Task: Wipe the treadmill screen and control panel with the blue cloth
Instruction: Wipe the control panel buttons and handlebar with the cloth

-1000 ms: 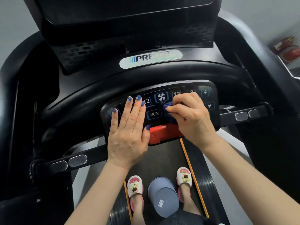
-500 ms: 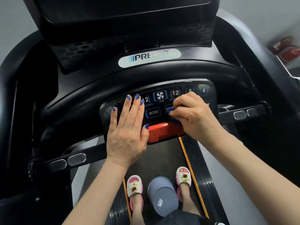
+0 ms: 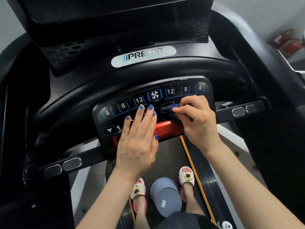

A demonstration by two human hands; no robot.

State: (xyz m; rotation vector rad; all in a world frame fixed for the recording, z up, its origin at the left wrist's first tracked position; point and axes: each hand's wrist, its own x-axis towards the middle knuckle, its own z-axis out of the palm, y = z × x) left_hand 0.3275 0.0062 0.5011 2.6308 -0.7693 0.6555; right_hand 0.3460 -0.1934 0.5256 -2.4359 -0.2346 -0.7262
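I look down at the control panel (image 3: 153, 103) of a black treadmill (image 3: 115, 76). My left hand (image 3: 138, 142) lies flat on the left half of the panel, palm down. Its fingers (image 3: 145, 119) are straight and pressed close together, and the thumb sits on the red bar (image 3: 166, 128) along the panel's near edge. The nails are painted blue. My right hand (image 3: 196, 119) is on the right half of the panel. Its fingers are curled and pinch the blue cloth (image 3: 175, 114), which is bunched up small under them. Only a bit of the cloth peeks out by the thumb and first finger. The cloth touches the panel just right of the button that says PROGRAM (image 3: 166, 107) and just above the red bar. The two hands are near each other but do not touch. Along the top of the panel I see number buttons 4, 8 and 12 on each side, with a fan button (image 3: 154, 95) in the middle. A down arrow button (image 3: 109, 130) shows at the left of the panel. Above the panel is a silver name plate (image 3: 143, 56), and above that the dark screen (image 3: 115, 10), which is well apart from the cloth. Silver grip pads (image 3: 63, 166) sit on the handle bars at both sides. Down below, two feet in white slippers (image 3: 138, 190) stand on the belt (image 3: 166, 156), with a grey round tub (image 3: 165, 195) between them.
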